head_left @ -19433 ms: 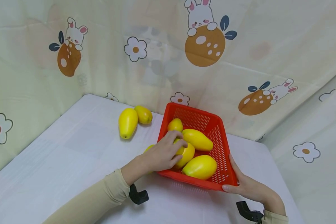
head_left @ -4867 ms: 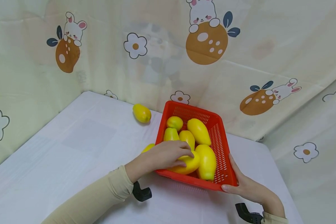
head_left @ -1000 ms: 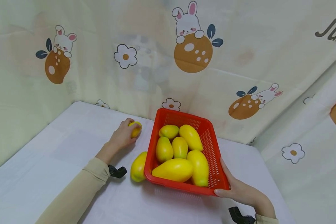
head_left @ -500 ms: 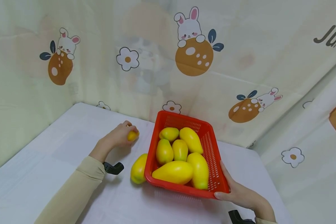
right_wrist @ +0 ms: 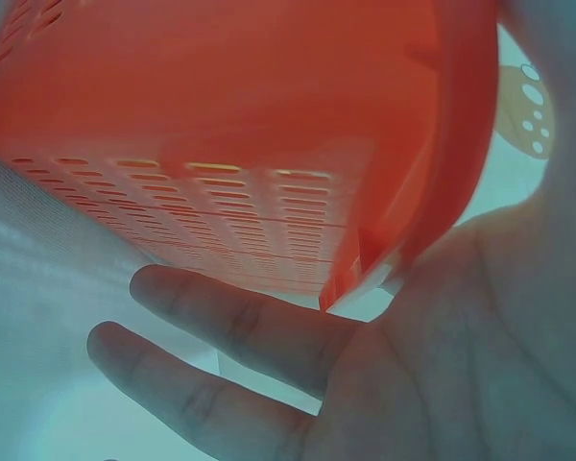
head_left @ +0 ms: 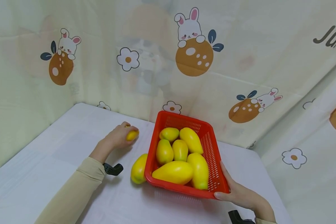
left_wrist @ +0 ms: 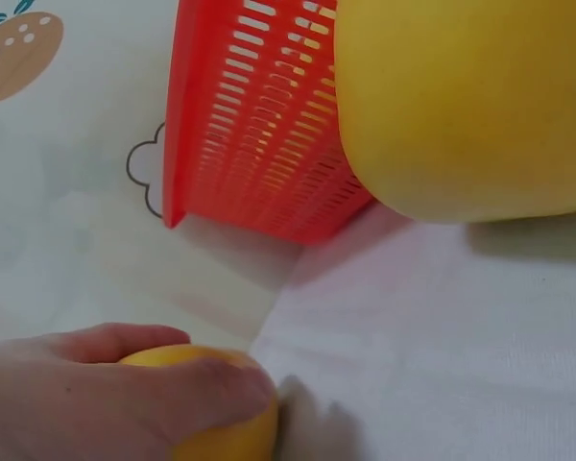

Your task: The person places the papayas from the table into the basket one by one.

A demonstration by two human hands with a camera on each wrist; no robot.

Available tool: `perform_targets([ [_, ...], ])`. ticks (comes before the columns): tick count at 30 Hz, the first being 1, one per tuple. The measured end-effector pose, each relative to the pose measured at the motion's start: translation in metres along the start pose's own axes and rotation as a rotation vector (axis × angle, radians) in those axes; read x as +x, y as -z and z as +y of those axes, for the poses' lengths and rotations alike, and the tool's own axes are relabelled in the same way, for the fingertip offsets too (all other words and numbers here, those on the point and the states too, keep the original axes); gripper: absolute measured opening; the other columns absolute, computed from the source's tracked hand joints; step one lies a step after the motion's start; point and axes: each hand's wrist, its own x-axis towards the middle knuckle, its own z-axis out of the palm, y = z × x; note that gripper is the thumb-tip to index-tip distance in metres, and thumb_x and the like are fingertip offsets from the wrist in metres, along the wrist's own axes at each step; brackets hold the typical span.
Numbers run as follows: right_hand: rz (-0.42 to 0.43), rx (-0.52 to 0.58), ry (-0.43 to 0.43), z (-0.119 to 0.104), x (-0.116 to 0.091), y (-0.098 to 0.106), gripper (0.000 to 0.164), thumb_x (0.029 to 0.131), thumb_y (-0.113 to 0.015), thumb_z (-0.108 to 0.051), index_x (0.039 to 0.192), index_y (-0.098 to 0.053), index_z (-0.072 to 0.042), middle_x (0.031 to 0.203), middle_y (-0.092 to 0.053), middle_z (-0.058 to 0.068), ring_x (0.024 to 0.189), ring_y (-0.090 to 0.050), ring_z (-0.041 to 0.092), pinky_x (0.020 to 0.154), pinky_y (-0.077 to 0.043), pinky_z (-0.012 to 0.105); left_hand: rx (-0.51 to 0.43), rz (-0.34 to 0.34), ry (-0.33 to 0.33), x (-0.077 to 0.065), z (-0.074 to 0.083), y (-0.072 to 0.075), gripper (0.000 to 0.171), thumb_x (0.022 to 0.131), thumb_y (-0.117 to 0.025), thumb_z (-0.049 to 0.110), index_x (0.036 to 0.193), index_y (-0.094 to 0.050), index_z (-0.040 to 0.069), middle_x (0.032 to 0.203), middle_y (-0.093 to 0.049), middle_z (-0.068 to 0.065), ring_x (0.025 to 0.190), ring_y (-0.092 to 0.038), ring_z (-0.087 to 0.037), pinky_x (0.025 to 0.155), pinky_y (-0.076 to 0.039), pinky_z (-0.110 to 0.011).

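In the head view my left hand [head_left: 117, 136], left of the basket, curls its fingers and thumb round a small yellow mango [head_left: 132, 135]. The same mango [left_wrist: 235, 437] shows partly covered by the thumb in the left wrist view. My right hand [head_left: 242, 193] holds the near right corner of a red plastic basket [head_left: 184, 187], thumb on the rim. Two of its fingers [right_wrist: 240, 322] stretch out beside the slotted wall in the right wrist view. Several yellow mangoes, such as a long one [head_left: 173, 172] at the front, lie inside the basket.
Another yellow mango [head_left: 138, 169] lies on the white table [head_left: 58, 165], right against the basket's left side. A printed curtain [head_left: 154, 93] hangs along the table's back edge and at the sides. Black wrist mounts [head_left: 114, 169] stick out below both wrists.
Mangoes from the table have been put in the basket since the oldest frame. My left hand has left the basket, taken the back mango and drawn it slightly nearer. My right hand stays on the corner.
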Motion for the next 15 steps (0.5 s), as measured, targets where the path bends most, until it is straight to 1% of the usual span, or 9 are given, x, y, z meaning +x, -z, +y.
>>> perform_targets([
  [5,-0.006,0.005,-0.007,-0.001,0.001,-0.001,0.098,0.082,-0.060,-0.032,0.139,0.020,-0.035,0.148,-0.002,0.012,0.114,-0.039,0.028,0.085,-0.050,0.037,-0.007,0.033,0.028,0.002,-0.006,-0.004,0.050,0.078,-0.066,0.025,0.126,-0.052,0.023,0.129,-0.039,-0.016,0.109,-0.045,-0.035,0.090,-0.043,-0.052],
  [9,-0.004,0.002,-0.014,0.000,0.000,-0.001,0.098,0.082,-0.060,-0.032,0.139,0.020,-0.037,0.149,-0.001,0.011,0.115,-0.037,0.028,0.085,-0.050,0.037,-0.024,0.075,0.080,0.004,-0.010,-0.005,0.052,0.079,-0.064,0.027,0.128,-0.049,0.022,0.129,-0.037,-0.018,0.108,-0.045,-0.036,0.089,-0.043,-0.052],
  [12,0.001,-0.003,-0.015,0.000,0.000,0.000,0.097,0.082,-0.059,-0.032,0.139,0.019,-0.038,0.149,-0.001,0.010,0.116,-0.036,0.028,0.086,-0.049,0.037,-0.093,0.107,0.132,0.006,-0.013,-0.005,0.054,0.080,-0.063,0.031,0.130,-0.046,0.022,0.128,-0.037,-0.017,0.107,-0.045,-0.034,0.091,-0.041,-0.050],
  [15,0.003,-0.003,-0.013,0.001,0.001,0.001,0.098,0.082,-0.060,-0.032,0.139,0.020,-0.038,0.149,0.000,0.010,0.117,-0.035,0.029,0.086,-0.049,0.037,-0.199,0.137,0.179,0.007,-0.016,-0.005,0.057,0.080,-0.062,0.033,0.132,-0.043,0.022,0.126,-0.038,-0.016,0.106,-0.046,-0.033,0.093,-0.039,-0.050],
])
